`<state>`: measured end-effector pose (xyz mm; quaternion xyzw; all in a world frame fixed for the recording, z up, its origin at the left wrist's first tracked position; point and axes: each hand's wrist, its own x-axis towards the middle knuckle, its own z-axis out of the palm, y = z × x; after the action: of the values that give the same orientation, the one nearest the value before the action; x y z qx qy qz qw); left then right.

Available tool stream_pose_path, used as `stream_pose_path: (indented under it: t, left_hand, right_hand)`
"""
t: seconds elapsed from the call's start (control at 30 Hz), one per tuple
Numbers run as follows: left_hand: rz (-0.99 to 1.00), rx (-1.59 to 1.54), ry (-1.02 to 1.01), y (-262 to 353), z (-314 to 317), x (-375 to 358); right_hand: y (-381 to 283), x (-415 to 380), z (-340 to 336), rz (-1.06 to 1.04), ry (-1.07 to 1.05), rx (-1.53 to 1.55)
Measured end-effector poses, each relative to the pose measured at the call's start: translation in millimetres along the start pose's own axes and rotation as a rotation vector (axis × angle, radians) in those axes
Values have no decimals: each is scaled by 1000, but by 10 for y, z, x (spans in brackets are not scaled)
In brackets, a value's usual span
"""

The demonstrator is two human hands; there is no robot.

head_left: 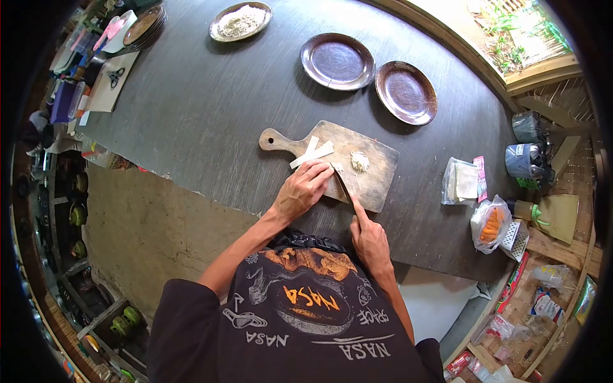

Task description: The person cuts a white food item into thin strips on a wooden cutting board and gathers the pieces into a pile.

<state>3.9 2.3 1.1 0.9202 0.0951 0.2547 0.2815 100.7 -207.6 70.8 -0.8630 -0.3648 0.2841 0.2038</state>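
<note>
With the board's middle as the clock's centre and twelve farthest from the person, the wooden cutting board [383, 182] lies flat near the close edge of the dark grey table [191, 108], its handle toward ten. Pale strips [313, 153] lie partly crossed on it at nine, and a small whitish heap [359, 161] sits near the centre. The left hand [303, 186], at eight, has its fingers bunched and pressed down on the strips. The right hand [370, 237], at five, is closed round the handle of a knife [342, 182], whose blade reaches over the board to the left fingertips.

Across the table, a dish of pale food [241, 23] stands at eleven, a brown plate [337, 62] at twelve and another [407, 93] at one; stacked plates [144, 27] and scissors [115, 77] are at ten. Flat packets [464, 181] lie at three, bagged carrots [491, 225] at four. A bright opening [520, 32] shows greenery at two; bare floor [159, 217] and crowded shelves [124, 319] fill eight.
</note>
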Motion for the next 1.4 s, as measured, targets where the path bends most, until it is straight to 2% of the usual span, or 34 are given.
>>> stream_pose_path:
  t: [0.3,0.5,0.9,1.07,1.4]
  left_hand:
    - [12,-36,22,5,35,0]
    - [-17,5,12,44,5,7]
    - [3,-39,14,-20,19,-8]
    - [23,8,41,-18,26,-39]
    - [1,-29,58,-19,20,-30]
  right_hand:
    - [-74,61,-38,-29,35,89]
    - [-14,-7,-86,31,-33,37]
    - [100,-87,-59,-19,-12,78]
    - [105,17,34,-101,75,78]
    - [55,60,17,-115,53,44]
